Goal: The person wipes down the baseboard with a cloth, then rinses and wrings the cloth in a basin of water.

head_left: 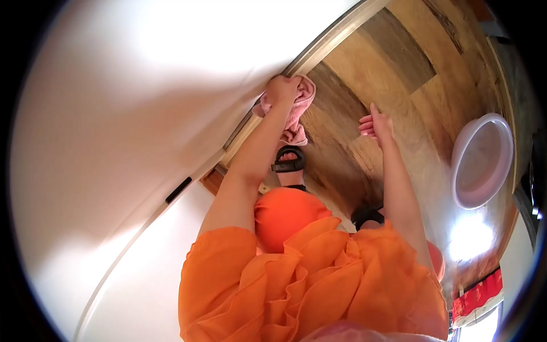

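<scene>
My left hand (283, 89) is closed on a pink cloth (303, 105), held against the baseboard (337, 35) where the white wall meets the floor. Part of the cloth hangs down onto the wood-look floor, close to my sandalled foot (289, 159). Over the floor to the right, my right hand (378, 125) holds nothing. One of its digits points out while the other fingers are loosely bent.
A pale plastic basin (482, 161) stands on the floor at the right. The white wall (142, 114) fills the left side. My orange-clad knees are below my hands, and a red patterned item (478, 296) lies at the lower right.
</scene>
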Demonstrator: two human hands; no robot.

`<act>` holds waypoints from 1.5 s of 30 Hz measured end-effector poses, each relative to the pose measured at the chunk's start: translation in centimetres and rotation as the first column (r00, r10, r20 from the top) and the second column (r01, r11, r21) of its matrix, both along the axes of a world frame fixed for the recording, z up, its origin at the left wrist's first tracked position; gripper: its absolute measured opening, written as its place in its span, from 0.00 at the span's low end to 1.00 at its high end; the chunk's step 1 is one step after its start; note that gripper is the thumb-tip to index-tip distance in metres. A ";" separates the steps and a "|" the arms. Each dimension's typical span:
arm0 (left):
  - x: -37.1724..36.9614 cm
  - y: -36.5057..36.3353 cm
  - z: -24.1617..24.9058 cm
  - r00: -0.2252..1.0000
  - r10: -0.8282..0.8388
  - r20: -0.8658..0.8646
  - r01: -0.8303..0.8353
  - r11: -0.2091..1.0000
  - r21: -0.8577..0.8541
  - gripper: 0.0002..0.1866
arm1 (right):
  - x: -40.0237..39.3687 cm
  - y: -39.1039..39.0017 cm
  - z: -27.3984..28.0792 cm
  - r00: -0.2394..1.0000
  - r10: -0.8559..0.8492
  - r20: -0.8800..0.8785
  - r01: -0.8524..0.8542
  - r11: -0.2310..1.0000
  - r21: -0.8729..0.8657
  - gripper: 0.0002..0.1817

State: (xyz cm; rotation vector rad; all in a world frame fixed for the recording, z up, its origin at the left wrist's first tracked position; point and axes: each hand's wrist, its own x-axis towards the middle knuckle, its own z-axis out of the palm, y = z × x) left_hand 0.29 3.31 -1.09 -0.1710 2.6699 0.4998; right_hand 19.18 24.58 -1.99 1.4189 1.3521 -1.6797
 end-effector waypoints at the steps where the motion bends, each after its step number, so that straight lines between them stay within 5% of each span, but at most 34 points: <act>1: 0.1 -2.2 -1.7 0.997 -0.072 -0.029 0.070 0.997 -0.040 0.21 | 0.1 0.0 -0.2 1.000 -0.003 -0.009 0.003 1.000 -0.020 0.35; 2: 0.0 -3.5 -2.8 0.988 -0.144 -0.049 0.139 0.987 -0.082 0.20 | 0.3 0.4 -0.4 1.000 -0.007 -0.012 0.006 0.999 -0.039 0.36; 3: 0.3 -2.8 1.4 0.992 0.009 0.124 -0.005 0.999 -0.033 0.21 | 0.2 0.5 -0.2 0.999 -0.002 -0.034 0.001 1.000 -0.015 0.36; 6: 1.1 -2.3 0.1 0.998 -0.028 -0.059 0.025 0.999 -0.043 0.22 | 0.7 -0.1 0.5 0.999 0.011 -0.042 -0.010 1.000 0.018 0.36; 10: -1.2 2.4 -1.7 0.991 0.099 0.094 -0.116 0.975 0.188 0.19 | -0.1 -0.1 0.0 0.999 -0.013 -0.029 0.014 0.999 0.029 0.36; 13: -0.7 3.8 0.1 1.000 -0.014 0.026 0.008 0.976 0.219 0.17 | 0.0 0.0 -0.2 1.000 -0.017 -0.018 0.018 1.000 0.024 0.35; 14: 0.5 3.7 0.6 0.990 -0.085 -0.113 0.116 0.946 0.304 0.17 | 0.2 0.1 -0.5 1.000 -0.022 -0.008 0.022 1.000 0.015 0.35; 16: 2.9 2.6 1.2 0.900 -0.185 -0.396 0.351 0.845 0.404 0.17 | 0.1 0.5 -0.3 0.998 -0.017 -0.055 0.018 1.000 0.020 0.35; 17: 3.4 1.2 0.9 0.813 -0.371 -0.448 0.517 0.814 0.265 0.17 | 0.4 0.2 -0.2 0.997 -0.012 -0.070 0.013 1.000 0.011 0.35; 19: 4.3 -2.9 0.6 0.558 -0.695 -0.453 0.769 0.638 -0.033 0.19 | 0.8 -0.2 -0.4 0.999 -0.017 -0.032 0.017 1.000 0.000 0.35; 22: 5.1 -9.9 3.0 0.338 -0.843 -0.419 0.887 0.434 -0.157 0.23 | 0.3 0.2 -0.1 0.999 -0.028 -0.022 0.028 1.000 -0.013 0.35; 24: 7.1 -14.9 5.6 0.595 -0.755 -0.275 0.776 0.629 -0.048 0.20 | 0.2 0.2 -0.6 0.999 -0.022 -0.030 0.022 1.000 0.000 0.35; 26: 10.7 -22.5 3.3 0.674 -0.733 -0.090 0.667 0.656 -0.352 0.21 | -0.2 0.2 0.0 0.999 -0.019 -0.034 0.020 0.999 0.031 0.35; 29: 9.5 -20.9 5.9 0.675 -0.721 -0.156 0.686 0.692 -0.224 0.22 | 0.5 0.0 -0.9 0.999 -0.016 -0.032 0.017 1.000 0.025 0.34; 32: 7.9 -14.9 4.4 0.902 -0.406 -0.150 0.390 0.913 -0.122 0.22 | 0.5 0.1 -0.8 0.999 -0.025 -0.045 0.026 0.999 0.026 0.34; 35: 5.9 -11.5 0.1 0.947 -0.281 -0.156 0.310 0.927 0.212 0.18 | 0.3 0.2 -0.6 0.998 -0.035 -0.050 0.035 0.999 0.010 0.34; 38: 6.3 -10.5 1.5 0.872 -0.230 -0.432 0.263 0.965 0.016 0.13 | 0.5 0.2 -0.6 0.999 -0.026 -0.038 0.026 1.000 -0.002 0.34; 41: 8.0 -13.6 4.0 0.893 -0.331 -0.305 0.360 0.932 0.042 0.12 | 0.3 0.3 -0.9 0.999 -0.008 -0.032 0.008 1.000 0.005 0.34; 44: 8.7 -16.9 3.6 0.776 -0.630 0.041 0.626 0.776 0.074 0.13 | 0.5 0.2 -0.8 0.999 0.007 -0.033 -0.007 1.000 0.020 0.35; 45: 8.1 -16.6 3.8 0.873 -0.486 0.034 0.477 0.867 0.144 0.14 | 0.0 0.2 -0.2 0.999 0.011 -0.031 -0.010 0.999 0.031 0.35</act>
